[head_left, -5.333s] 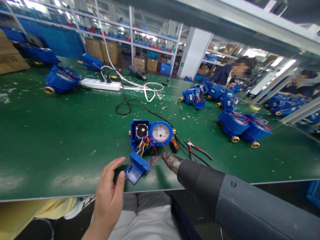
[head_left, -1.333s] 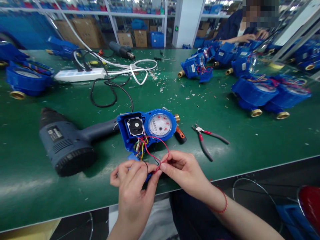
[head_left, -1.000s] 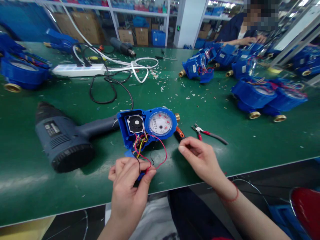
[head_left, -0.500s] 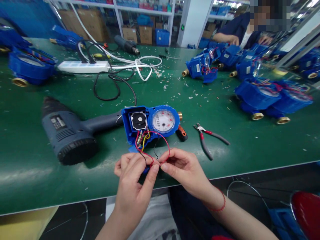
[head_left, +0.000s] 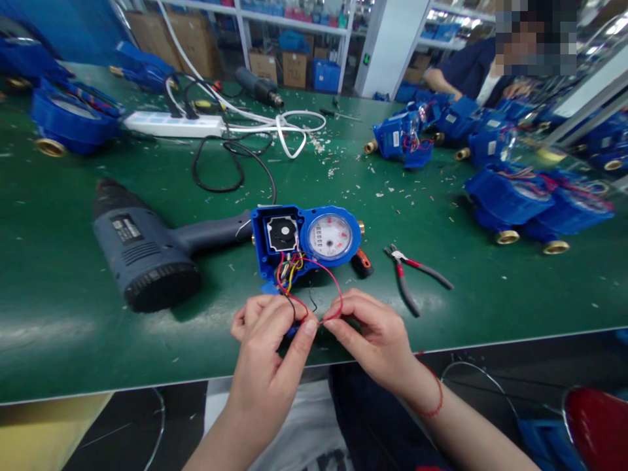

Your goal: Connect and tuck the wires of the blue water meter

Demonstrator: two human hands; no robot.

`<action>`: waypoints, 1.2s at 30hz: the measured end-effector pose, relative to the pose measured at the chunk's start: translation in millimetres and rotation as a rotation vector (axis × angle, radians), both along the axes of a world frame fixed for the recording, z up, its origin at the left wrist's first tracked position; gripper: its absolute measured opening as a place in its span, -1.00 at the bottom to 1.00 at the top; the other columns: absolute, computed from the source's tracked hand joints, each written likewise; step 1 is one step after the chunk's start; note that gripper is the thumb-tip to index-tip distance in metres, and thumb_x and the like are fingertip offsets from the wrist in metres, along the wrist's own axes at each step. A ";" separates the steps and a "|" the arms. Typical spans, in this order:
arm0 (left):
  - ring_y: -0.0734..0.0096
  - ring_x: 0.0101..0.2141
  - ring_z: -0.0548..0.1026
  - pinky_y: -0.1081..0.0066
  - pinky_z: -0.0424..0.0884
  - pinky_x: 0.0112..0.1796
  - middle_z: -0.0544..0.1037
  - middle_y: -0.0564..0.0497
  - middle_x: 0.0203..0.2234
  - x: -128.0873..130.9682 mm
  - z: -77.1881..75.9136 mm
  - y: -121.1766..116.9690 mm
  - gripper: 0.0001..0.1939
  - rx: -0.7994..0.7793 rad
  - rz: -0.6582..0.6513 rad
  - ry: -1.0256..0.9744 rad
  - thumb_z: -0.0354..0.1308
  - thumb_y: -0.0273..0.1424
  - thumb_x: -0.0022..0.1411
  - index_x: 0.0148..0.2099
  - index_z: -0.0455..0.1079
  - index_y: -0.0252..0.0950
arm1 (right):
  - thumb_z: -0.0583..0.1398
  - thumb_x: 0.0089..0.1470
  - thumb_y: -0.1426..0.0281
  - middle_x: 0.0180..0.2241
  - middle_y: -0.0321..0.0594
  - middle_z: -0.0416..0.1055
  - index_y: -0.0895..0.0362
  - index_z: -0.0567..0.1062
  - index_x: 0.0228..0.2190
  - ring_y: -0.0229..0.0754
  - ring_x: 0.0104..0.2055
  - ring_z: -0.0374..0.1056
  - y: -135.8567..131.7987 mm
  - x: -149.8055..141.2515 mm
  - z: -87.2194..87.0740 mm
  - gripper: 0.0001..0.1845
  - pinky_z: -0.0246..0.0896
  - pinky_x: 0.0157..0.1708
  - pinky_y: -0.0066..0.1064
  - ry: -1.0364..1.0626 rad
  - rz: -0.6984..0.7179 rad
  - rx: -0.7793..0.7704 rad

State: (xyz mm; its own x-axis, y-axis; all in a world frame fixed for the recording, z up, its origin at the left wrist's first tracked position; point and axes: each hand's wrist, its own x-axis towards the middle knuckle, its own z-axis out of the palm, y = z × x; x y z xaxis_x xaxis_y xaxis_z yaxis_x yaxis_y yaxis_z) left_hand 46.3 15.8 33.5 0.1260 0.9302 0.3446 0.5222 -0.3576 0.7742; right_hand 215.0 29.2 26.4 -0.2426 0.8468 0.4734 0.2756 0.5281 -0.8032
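Blue meters (head_left: 76,118): grouped by the far left corner of the tabletop (head_left: 515,294), brass ends showing.
Heat gun (head_left: 142,248): lying on the left half, nozzle toward the far left corner, handle reaching to the open meter's left end.
Power strip (head_left: 174,124): left of middle, toward the far edge, with black plugs in it and white cable (head_left: 294,147) looping off to its right.
Second heat gun (head_left: 258,88): at the far edge, right of the strip.
Left hand (head_left: 275,340): over the front edge, thumb and fingers pinched on the red wires; a black wire (head_left: 293,307) crosses its fingers, and a blue part (head_left: 293,329) shows mostly hidden beneath.
Open meter (head_left: 309,239): mid-tabletop, nearer the front edge; square compartment on the left, round dial on the right, coloured wires (head_left: 292,271) spilling toward the front.
Red wires (head_left: 338,281): curving from the open meter down to both hands.
Orange-and-black handle (head_left: 363,264): just beside the meter's right end.
Right hand (head_left: 375,333): over the front edge, thumb and finger pinching red wire, tips just beside the left hand's.
Pliers (head_left: 420,278): right of the handle, spread, grips toward the front edge.
Co-worker (head_left: 466,72): beyond the far right part, behind more blue meters.
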 end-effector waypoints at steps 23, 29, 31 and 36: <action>0.31 -0.17 0.34 0.28 0.23 -0.15 0.47 0.14 -0.27 -2.4 -6.3 -4.2 -0.91 -0.048 -0.001 -0.142 0.11 -0.42 0.33 -0.26 0.35 -0.10 | 0.33 0.09 0.44 -0.39 -0.30 0.42 0.11 0.58 -0.40 -0.37 -0.33 0.37 3.0 -16.1 -4.0 -0.98 0.35 -0.29 -0.57 0.407 0.097 -0.340; 0.33 -0.19 0.36 0.31 0.26 -0.17 0.49 0.14 -0.31 -5.4 -8.7 -4.2 -0.90 -0.018 0.002 -0.142 0.14 -0.44 0.31 -0.28 0.36 -0.12 | 0.31 0.09 0.35 -0.41 -0.33 0.40 0.13 0.49 -0.44 -0.41 -0.54 0.31 0.3 -25.2 -2.4 -0.87 0.32 -0.58 -0.59 0.499 0.090 -0.492; 0.35 -0.20 0.37 0.33 0.27 -0.16 0.49 0.14 -0.32 -7.2 -8.2 -4.6 -0.89 -0.012 -0.011 -0.147 0.14 -0.45 0.31 -0.27 0.37 -0.11 | 0.31 0.07 0.33 -0.42 -0.32 0.42 0.13 0.48 -0.44 -0.39 -0.55 0.32 -0.8 -26.3 -0.7 -0.85 0.32 -0.59 -0.58 0.482 0.065 -0.511; 0.40 -0.13 0.43 0.39 0.33 -0.09 0.49 0.10 -0.18 -7.6 0.3 -2.9 -0.81 0.000 0.023 -0.249 0.18 -0.45 0.29 -0.07 0.41 -0.08 | 0.31 0.03 0.40 -0.47 -0.28 0.44 0.16 0.49 -0.48 -0.34 -0.50 0.33 -2.1 -25.3 7.9 -0.88 0.27 -0.54 -0.54 0.326 -0.020 -0.453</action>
State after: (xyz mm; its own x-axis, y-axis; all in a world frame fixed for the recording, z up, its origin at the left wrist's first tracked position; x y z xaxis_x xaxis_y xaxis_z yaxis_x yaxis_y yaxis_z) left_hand 38.7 12.8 33.7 0.0155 0.9319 0.3624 0.3231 -0.3476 0.8802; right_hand 189.7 27.2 34.3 -0.1258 0.9861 0.1089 -0.0189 0.1074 -0.9940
